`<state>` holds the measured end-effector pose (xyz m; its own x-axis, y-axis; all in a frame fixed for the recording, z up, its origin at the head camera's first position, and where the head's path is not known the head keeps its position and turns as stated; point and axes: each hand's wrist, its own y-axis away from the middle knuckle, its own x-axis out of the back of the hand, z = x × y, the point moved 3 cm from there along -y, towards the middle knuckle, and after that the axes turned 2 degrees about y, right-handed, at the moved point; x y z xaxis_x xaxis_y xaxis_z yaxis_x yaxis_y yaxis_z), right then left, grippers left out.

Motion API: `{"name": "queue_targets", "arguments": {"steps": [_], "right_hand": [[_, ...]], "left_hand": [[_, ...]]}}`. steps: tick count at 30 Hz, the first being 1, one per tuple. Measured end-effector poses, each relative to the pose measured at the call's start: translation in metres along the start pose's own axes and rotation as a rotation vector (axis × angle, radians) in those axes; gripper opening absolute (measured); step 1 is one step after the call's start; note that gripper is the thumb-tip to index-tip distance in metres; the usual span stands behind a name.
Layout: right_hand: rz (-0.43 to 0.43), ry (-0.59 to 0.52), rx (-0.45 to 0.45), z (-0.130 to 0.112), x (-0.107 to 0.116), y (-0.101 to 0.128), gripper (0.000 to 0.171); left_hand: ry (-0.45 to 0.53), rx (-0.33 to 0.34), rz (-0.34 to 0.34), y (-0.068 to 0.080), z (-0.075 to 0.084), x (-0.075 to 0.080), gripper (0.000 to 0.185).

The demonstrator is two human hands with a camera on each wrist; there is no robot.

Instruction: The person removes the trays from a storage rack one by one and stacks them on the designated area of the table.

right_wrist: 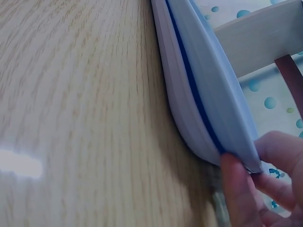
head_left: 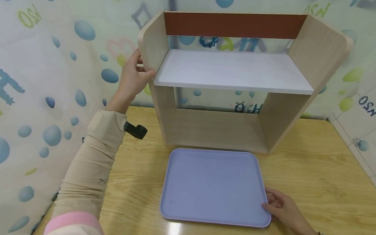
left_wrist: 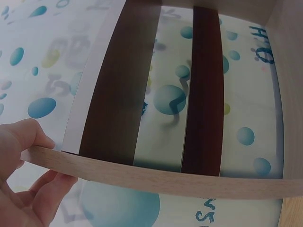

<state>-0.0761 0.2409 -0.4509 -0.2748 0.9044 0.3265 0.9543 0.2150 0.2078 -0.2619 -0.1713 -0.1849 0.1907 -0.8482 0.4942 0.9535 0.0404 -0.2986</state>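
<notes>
A small wooden shelf unit [head_left: 234, 71] stands upright on the table, with a white middle board and a reddish-brown back strip. My left hand [head_left: 133, 76] grips the front edge of its left side panel [left_wrist: 156, 178]; thumb and fingers lie on opposite faces. Directly before the shelf is a blue-purple rectangular tray [head_left: 214, 187]. The right hand [head_left: 286, 211] pinches the tray's near right corner, thumb over the rim and fingers beneath. Seen from the right wrist, a dark blue line separates the upper rim [right_wrist: 220, 80] from a paler layer below; whether that is a second tray, I cannot tell.
The wood-grain table [head_left: 324, 179] extends to both sides of the shelf. A patterned curtain [head_left: 57, 73] with blue drops hangs behind and at the left. A black device [head_left: 136, 130] is strapped at the left wrist.
</notes>
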Motion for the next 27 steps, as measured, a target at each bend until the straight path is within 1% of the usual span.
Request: {"name": "queue_targets", "arguments": {"steps": [5, 12, 20, 23, 27], "right_hand": [[-0.01, 0.0, 0.004, -0.0015, 0.0002, 0.0004, 0.061], [-0.031, -0.015, 0.048, 0.0012, -0.0003, 0.0002, 0.061], [-0.041, 0.015, 0.055, 0.0029, 0.0007, -0.001, 0.062], [-0.046, 0.016, 0.039, 0.0026, 0.0012, -0.0011, 0.063], [-0.068, 0.009, 0.052, 0.0025, 0.0018, -0.001, 0.065]], "left_hand": [[-0.003, -0.008, 0.002, 0.0001, -0.0001, 0.0, 0.053], [-0.002, -0.001, 0.002, -0.0001, -0.0004, 0.0002, 0.054], [-0.002, 0.004, 0.003, -0.0001, 0.0004, -0.0002, 0.054], [-0.003, 0.005, 0.005, 0.0002, 0.0, 0.0, 0.054], [-0.005, 0.009, 0.007, 0.0006, -0.0009, 0.0005, 0.055]]}}
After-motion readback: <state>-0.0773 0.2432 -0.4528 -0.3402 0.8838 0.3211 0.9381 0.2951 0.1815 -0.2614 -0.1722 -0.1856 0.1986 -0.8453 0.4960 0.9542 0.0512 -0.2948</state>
